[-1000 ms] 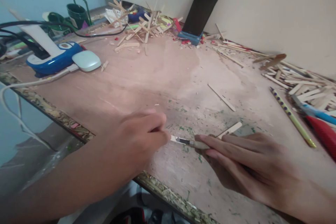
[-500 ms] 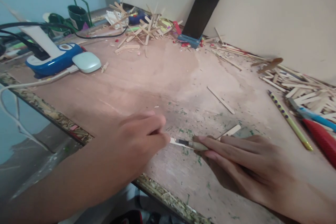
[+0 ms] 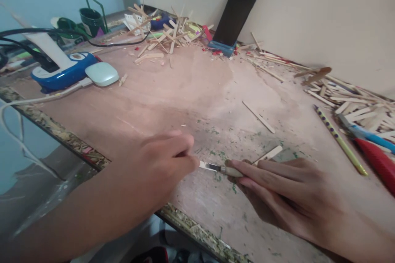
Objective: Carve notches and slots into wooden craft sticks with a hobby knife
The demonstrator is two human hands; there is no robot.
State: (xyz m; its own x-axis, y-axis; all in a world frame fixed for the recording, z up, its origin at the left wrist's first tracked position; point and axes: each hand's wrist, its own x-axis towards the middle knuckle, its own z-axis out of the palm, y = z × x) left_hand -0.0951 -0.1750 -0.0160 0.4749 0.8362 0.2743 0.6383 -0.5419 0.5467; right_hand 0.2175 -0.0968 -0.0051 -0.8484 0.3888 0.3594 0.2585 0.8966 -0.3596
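The left hand rests low on the wooden table, fingers pinched at the tip of a small knife. The right hand holds the knife's handle — its shiny blade lies flat, pointing at the left hand. A flat wooden stick lies just behind the right fingers, and another thin stick lies farther back. To the right lie a yellow pencil and a red tool. A dark phone leans on the wall — a messy stick pile sits beside it.
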